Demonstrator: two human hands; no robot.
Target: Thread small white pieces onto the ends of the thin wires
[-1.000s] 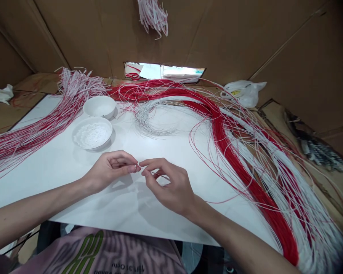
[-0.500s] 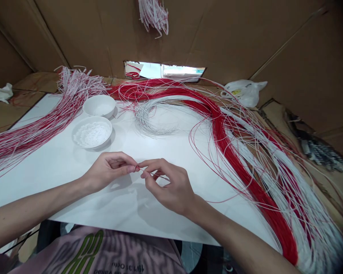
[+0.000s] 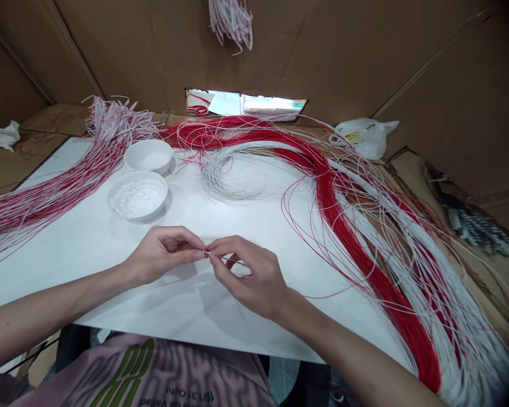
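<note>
Over the white tabletop, my left hand and my right hand meet fingertip to fingertip. My left thumb and forefinger pinch the end of a thin red wire. Closing on it from the other side are my right thumb and fingers, and the strand runs back under my right palm. Something tiny and pale shows at the wire's end, too small to name. Beyond my left hand stands a white bowl of small white pieces, with a second white bowl behind it.
A bundle of red-and-white wires with white tips lies at the left. Thick hanks of red wire and white wire curve along the back and right. A plastic bag sits behind them. Cardboard walls enclose the table.
My right fingertips have come closer to my left ones, and a pale bit now shows at the pinch. The wire bundles and bowls have not moved.
</note>
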